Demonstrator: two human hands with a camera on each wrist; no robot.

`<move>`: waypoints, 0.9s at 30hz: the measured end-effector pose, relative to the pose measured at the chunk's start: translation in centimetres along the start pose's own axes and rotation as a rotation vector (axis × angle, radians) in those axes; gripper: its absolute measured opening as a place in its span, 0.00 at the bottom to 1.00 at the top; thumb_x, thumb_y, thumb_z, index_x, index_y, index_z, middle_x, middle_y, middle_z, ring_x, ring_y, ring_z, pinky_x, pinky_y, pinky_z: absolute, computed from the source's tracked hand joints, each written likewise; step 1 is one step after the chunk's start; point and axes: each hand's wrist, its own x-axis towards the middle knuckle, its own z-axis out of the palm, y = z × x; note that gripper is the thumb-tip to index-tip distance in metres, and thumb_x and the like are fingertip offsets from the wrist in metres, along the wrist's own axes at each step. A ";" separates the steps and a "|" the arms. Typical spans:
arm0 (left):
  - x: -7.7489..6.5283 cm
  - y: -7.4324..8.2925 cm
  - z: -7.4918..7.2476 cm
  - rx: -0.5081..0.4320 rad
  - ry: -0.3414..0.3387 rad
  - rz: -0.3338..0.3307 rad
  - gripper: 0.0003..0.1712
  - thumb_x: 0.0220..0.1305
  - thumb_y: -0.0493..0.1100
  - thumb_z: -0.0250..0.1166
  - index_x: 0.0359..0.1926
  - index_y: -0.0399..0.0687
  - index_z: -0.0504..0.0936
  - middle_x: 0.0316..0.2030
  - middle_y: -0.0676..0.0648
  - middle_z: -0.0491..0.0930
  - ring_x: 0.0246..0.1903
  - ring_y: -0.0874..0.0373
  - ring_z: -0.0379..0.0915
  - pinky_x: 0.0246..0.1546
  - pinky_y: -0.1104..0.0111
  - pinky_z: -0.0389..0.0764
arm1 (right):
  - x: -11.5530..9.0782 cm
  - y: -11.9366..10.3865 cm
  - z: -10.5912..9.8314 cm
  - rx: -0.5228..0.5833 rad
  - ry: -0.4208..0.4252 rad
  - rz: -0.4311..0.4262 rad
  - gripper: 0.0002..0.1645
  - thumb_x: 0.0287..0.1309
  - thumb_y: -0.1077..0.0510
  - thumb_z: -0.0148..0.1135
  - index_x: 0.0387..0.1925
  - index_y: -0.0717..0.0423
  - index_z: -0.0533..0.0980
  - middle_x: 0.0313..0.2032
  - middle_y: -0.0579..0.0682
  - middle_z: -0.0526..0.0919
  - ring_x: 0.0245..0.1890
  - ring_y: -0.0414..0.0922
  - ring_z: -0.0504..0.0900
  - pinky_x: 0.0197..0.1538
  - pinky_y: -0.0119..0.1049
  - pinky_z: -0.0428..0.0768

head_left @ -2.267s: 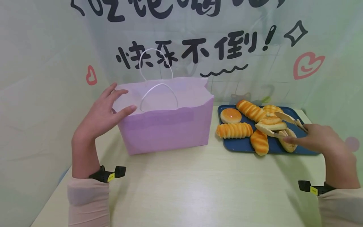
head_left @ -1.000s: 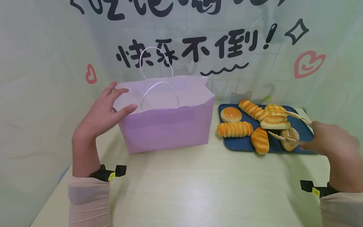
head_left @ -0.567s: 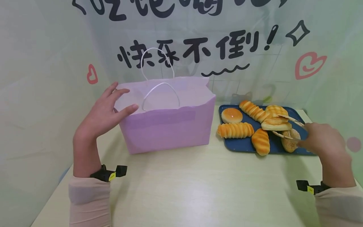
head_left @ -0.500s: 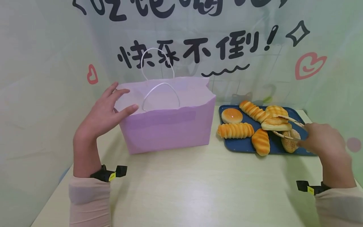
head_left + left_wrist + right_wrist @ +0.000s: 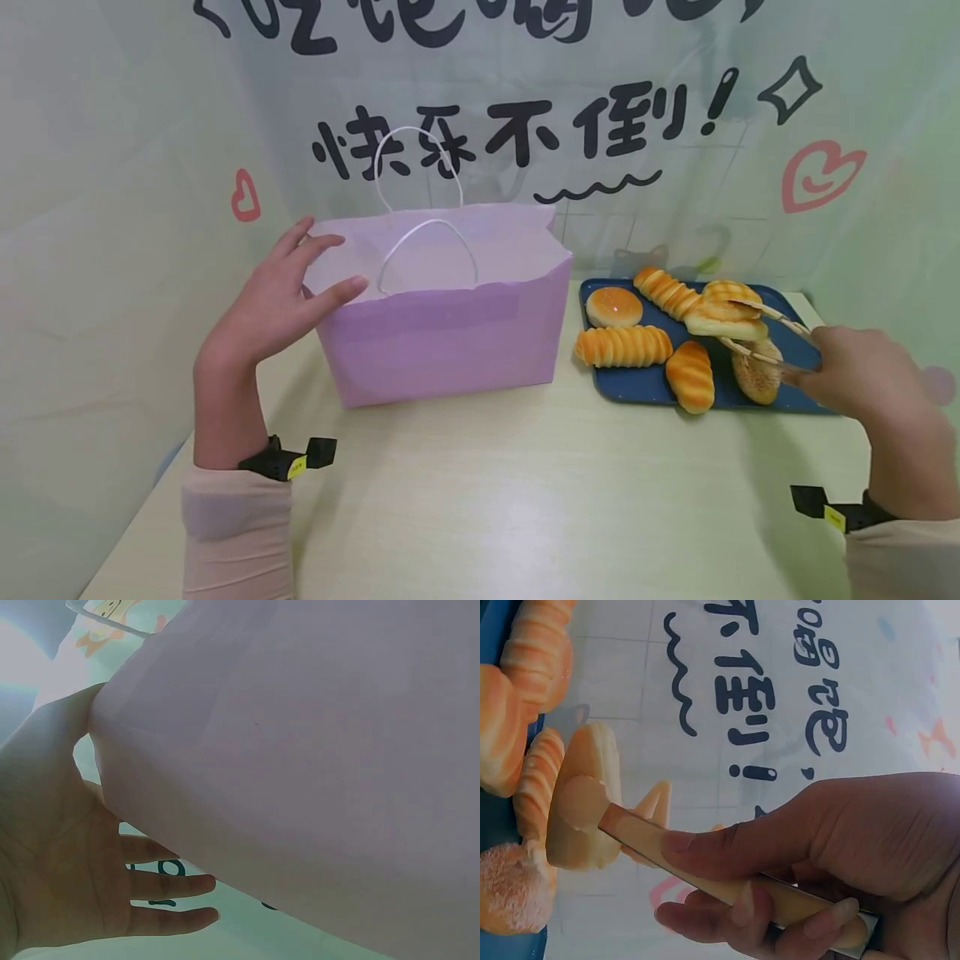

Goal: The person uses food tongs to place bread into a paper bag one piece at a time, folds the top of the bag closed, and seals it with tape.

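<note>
My left hand (image 5: 281, 287) touches the left rim of a pale purple paper bag (image 5: 442, 342), thumb and fingers spread at its mouth. In the left wrist view several fingers (image 5: 172, 885) lie straight along the bag's side. The right hand (image 5: 862, 367) grips wooden tongs (image 5: 780, 317), whose tips are on either side of a split golden bun (image 5: 723, 327) on the blue tray (image 5: 637, 392). In the right wrist view one rounded tong tip (image 5: 581, 801) lies against the bun's side, and the bun stands tilted.
Crowded round the bun are a speckled roll (image 5: 756, 379), a striped oval roll (image 5: 690, 379), spiral rolls (image 5: 624, 346), a round bun (image 5: 613, 307) and a scored bun (image 5: 731, 290). Two white cord handles (image 5: 427, 223) rise from the bag. A printed curtain (image 5: 517, 75) hangs behind the table.
The tongs opened wider and drew back right, then closed in around the split bun. Since half a second ago the bun has tilted and the speckled roll shifted left. The left hand stays put.
</note>
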 end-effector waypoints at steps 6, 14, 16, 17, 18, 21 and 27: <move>0.0 0.0 -0.1 0.011 0.000 0.006 0.46 0.73 0.69 0.60 0.80 0.49 0.64 0.85 0.44 0.38 0.51 0.33 0.84 0.60 0.38 0.76 | -1.4 -2.2 -0.9 0.052 0.063 0.026 0.33 0.71 0.46 0.66 0.45 0.78 0.71 0.19 0.54 0.70 0.23 0.57 0.75 0.31 0.56 0.76; 0.0 0.0 -0.2 0.013 0.002 -0.002 0.46 0.72 0.69 0.60 0.80 0.50 0.64 0.85 0.45 0.38 0.52 0.33 0.84 0.60 0.37 0.76 | -3.2 -5.4 -2.1 0.195 0.195 0.002 0.35 0.75 0.40 0.61 0.52 0.71 0.69 0.27 0.57 0.78 0.24 0.53 0.72 0.23 0.40 0.67; 0.0 0.0 -0.3 0.010 0.001 -0.002 0.47 0.72 0.70 0.61 0.80 0.50 0.64 0.85 0.45 0.38 0.51 0.34 0.84 0.60 0.38 0.76 | -3.4 -6.1 -2.3 0.232 0.228 -0.043 0.37 0.76 0.40 0.60 0.65 0.70 0.68 0.30 0.57 0.79 0.25 0.51 0.71 0.23 0.39 0.66; 0.0 0.0 -0.3 0.009 0.001 -0.002 0.47 0.72 0.70 0.61 0.80 0.50 0.64 0.85 0.45 0.38 0.51 0.34 0.85 0.60 0.38 0.76 | -3.5 -6.5 -2.5 0.255 0.245 -0.065 0.40 0.76 0.41 0.60 0.70 0.69 0.66 0.31 0.57 0.80 0.25 0.51 0.71 0.22 0.38 0.66; 0.0 0.0 -0.3 0.006 0.001 -0.003 0.47 0.71 0.70 0.61 0.80 0.50 0.64 0.85 0.45 0.38 0.50 0.35 0.85 0.61 0.38 0.75 | -3.5 -6.9 -2.6 0.278 0.260 -0.085 0.41 0.77 0.42 0.60 0.74 0.68 0.64 0.32 0.57 0.80 0.25 0.49 0.71 0.22 0.38 0.66; 0.0 0.1 -0.3 0.000 0.001 -0.004 0.48 0.71 0.70 0.62 0.80 0.51 0.64 0.85 0.46 0.38 0.48 0.37 0.86 0.61 0.39 0.75 | -3.7 -8.2 -3.1 0.342 0.301 -0.134 0.44 0.77 0.43 0.61 0.79 0.66 0.59 0.36 0.57 0.78 0.26 0.48 0.69 0.22 0.36 0.65; 0.1 0.1 -0.2 -0.013 -0.015 -0.003 0.49 0.70 0.70 0.63 0.81 0.51 0.64 0.85 0.47 0.37 0.46 0.41 0.87 0.64 0.38 0.72 | -3.2 -11.5 -3.9 0.557 0.280 -0.278 0.32 0.76 0.50 0.64 0.71 0.61 0.68 0.31 0.56 0.71 0.23 0.47 0.68 0.21 0.38 0.64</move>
